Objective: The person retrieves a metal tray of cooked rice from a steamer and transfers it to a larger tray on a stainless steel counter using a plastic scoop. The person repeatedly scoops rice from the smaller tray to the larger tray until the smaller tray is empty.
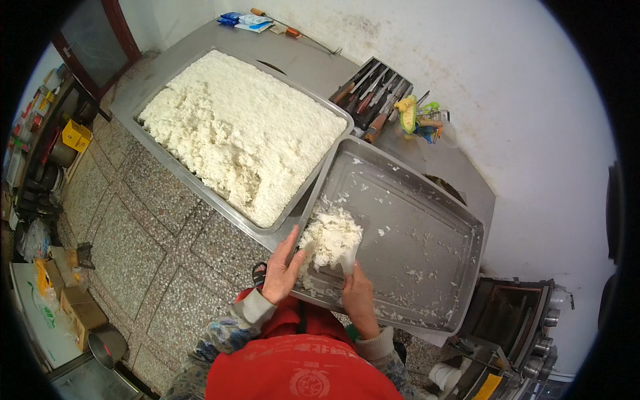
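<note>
My right hand (359, 295) grips the handle of a pale plastic rice paddle (350, 257), its blade at a clump of cooked white rice (332, 235). That clump lies at the left end of a steel tray (410, 240), which has loose grains scattered over its bottom. At the tray's near left rim is my left hand (282, 272), thumb and fingers spread; whether it grips the rim cannot be told. A second, larger tray (200, 187) to the upper left is full of rice (250, 130), broken up along its near side.
Both trays stand on a metal table (195, 37). A black rack of knives (370, 95) and a half-peeled corn cob (407, 112) are by the wall. Cardboard boxes (82, 312) and a wok (107, 345) lie left; a metal cooking unit (510, 310) stands right.
</note>
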Available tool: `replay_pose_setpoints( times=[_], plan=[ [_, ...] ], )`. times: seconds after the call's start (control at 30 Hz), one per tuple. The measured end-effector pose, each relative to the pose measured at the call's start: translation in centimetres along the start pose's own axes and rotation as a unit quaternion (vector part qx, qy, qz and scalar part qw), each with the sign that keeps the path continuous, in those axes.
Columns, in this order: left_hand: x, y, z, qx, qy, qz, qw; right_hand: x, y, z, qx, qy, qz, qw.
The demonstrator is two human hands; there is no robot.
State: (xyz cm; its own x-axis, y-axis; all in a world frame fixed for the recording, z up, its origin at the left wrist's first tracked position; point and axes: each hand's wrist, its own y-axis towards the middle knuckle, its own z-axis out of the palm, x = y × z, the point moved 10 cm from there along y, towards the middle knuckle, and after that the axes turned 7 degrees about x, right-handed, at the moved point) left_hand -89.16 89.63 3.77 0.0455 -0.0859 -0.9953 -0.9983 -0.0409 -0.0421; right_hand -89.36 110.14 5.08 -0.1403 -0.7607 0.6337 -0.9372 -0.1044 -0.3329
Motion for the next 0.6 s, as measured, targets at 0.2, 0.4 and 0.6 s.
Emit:
replay_pose_setpoints(
  times=[0.2,0.4,0.6],
  plan=[
    [-1.7,0.2,0.3,0.012,0.097,0.052,0.994,0.2,1.8,1.4,0.031,0.022,-0.083,0.996],
    [-1.7,0.5,0.4,0.004,0.098,0.042,0.994,-1.8,1.4,3.3,0.260,0.297,0.067,0.916],
    [0.0,-0.2,-0.7,-0.034,0.031,-0.029,0.999,-1.7,0.8,-0.2,0.209,0.345,0.075,0.912]
  ],
)
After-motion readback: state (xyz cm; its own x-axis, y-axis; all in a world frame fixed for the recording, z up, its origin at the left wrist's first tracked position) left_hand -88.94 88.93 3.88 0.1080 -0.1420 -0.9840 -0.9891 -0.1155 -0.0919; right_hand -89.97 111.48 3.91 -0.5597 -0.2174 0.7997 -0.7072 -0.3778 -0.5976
